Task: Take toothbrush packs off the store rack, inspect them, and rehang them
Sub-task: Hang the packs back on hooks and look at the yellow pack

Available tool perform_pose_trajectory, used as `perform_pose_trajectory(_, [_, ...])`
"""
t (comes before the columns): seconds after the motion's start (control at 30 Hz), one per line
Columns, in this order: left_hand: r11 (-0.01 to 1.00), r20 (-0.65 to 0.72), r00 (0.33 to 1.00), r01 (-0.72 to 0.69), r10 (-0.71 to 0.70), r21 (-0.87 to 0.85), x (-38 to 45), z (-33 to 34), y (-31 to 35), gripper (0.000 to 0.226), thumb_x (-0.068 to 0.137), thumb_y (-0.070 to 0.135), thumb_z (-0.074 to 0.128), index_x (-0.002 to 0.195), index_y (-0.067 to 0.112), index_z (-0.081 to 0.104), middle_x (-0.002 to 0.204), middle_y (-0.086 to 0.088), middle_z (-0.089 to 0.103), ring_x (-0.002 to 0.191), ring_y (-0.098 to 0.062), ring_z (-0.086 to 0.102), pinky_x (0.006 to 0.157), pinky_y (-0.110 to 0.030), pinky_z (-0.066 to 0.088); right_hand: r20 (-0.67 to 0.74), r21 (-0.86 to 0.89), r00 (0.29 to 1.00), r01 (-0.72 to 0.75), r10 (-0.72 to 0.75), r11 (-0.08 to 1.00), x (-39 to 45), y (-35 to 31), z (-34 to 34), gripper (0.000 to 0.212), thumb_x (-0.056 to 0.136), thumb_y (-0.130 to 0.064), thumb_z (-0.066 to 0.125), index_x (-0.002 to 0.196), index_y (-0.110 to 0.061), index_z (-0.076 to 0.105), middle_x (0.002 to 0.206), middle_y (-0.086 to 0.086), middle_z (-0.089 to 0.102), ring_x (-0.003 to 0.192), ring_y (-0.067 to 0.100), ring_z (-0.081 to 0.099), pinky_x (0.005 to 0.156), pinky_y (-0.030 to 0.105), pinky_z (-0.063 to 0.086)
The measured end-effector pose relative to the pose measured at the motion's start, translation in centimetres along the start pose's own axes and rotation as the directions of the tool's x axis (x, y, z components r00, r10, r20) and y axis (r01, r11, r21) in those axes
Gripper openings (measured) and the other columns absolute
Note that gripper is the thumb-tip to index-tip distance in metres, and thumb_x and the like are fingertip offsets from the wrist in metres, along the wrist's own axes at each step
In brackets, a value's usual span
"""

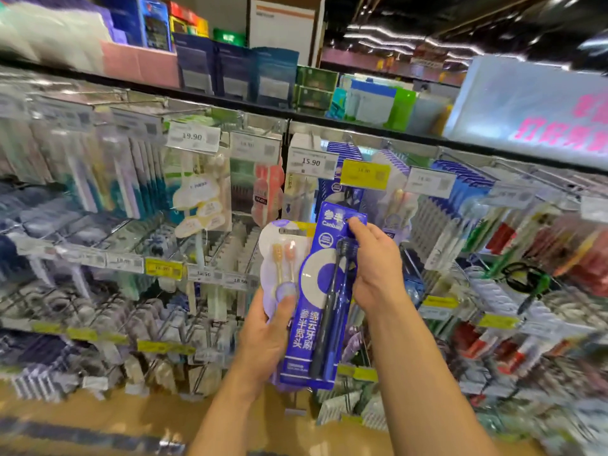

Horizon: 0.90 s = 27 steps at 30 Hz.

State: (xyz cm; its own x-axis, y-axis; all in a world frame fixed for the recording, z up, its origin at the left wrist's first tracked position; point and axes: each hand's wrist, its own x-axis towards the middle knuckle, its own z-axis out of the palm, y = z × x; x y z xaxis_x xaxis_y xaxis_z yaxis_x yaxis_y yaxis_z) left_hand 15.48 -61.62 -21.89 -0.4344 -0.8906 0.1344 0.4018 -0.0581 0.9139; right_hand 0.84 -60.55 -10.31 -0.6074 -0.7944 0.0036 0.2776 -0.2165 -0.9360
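Both packs off the rack (pixel 378 143) — left hand (pixel 263 337) grips the pale lavender pack (pixel 279 258), thumb on its front. Right hand (pixel 375 268) pinches the blue toothbrush pack (pixel 316 311) at its upper right edge, overlapping the lavender one.

White and yellow price tags (pixel 365 174) hang along the hooks, boxed goods (pixel 237 72) shelved above.

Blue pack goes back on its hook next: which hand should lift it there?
Right. The right hand already pinches the blue pack at its top, just below the rack's matching blue packs. The left hand holds the lavender pack.
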Motion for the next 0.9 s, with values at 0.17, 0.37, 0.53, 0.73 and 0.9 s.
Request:
perform_pose_trajectory(0.17, [0.996, -0.095, 0.995, 0.011, -0.020, -0.087, 0.9, -1.5, 0.2, 0.044, 0.088, 0.034, 0.062, 0.130, 0.021, 0.059, 0.118, -0.007, 0.077, 0.107, -0.031, 0.074, 0.088, -0.048, 0.060, -0.040, -0.011, 0.999, 0.029, -0.029, 1.000, 1.5, -0.4, -1.0, 0.013, 0.099, -0.022, 0.065, 0.088, -0.015, 0.067, 0.068, 0.002, 0.076, 0.056, 0.017, 0.070, 0.062, 0.037, 0.060])
perform_pose_trajectory(0.37, [0.995, -0.137, 0.991, -0.006, -0.007, -0.097, 2.6, -3.2, 0.7, 0.023, 0.092, 0.046, 0.067, 0.110, 0.033, 0.069, 0.097, -0.019, 0.072, 0.069, -0.029, 0.069, 0.063, -0.041, 0.056, -0.092, -0.071, 0.992, 0.085, -0.091, 0.994, 3.5, 0.3, -1.5, 0.012, 0.098, -0.022, 0.068, 0.092, -0.012, 0.071, 0.077, 0.005, 0.076, 0.063, 0.020, 0.071, 0.060, 0.040, 0.062])
perform_pose_trajectory(0.53, [0.996, -0.104, 0.994, -0.028, 0.019, -0.085, 3.7, -2.9, 1.2, 0.030, 0.097, 0.033, 0.060, 0.126, 0.031, 0.064, 0.110, -0.010, 0.075, 0.087, -0.030, 0.073, 0.077, -0.044, 0.059, -0.118, -0.074, 0.985, 0.117, -0.125, 0.990, 5.7, 1.3, -1.4, 0.015, 0.098, -0.021, 0.067, 0.099, -0.008, 0.073, 0.083, 0.007, 0.078, 0.067, 0.020, 0.071, 0.062, 0.040, 0.063])
perform_pose_trajectory(0.73, [0.999, -0.113, 0.993, -0.036, 0.036, 0.003, 5.4, -2.1, 2.1, 0.041, 0.092, 0.034, 0.057, 0.133, 0.029, 0.059, 0.121, -0.006, 0.076, 0.110, -0.033, 0.072, 0.100, -0.057, 0.053, -0.162, 0.010, 0.971, 0.182, -0.178, 0.983, 8.6, 1.2, -0.7, 0.010, 0.097, -0.020, 0.069, 0.087, -0.017, 0.070, 0.071, -0.006, 0.077, 0.062, 0.009, 0.070, 0.062, 0.031, 0.061])
perform_pose_trajectory(0.9, [0.999, -0.107, 0.994, -0.031, 0.035, 0.035, 7.3, -1.0, 2.4, 0.039, 0.091, 0.038, 0.059, 0.129, 0.031, 0.062, 0.118, -0.010, 0.076, 0.102, -0.034, 0.074, 0.092, -0.058, 0.056, -0.140, -0.013, 0.934, 0.331, -0.330, 0.943, 10.4, 1.3, -0.4, 0.013, 0.096, -0.016, 0.068, 0.084, -0.016, 0.072, 0.079, 0.002, 0.074, 0.072, 0.016, 0.065, 0.070, 0.041, 0.055])
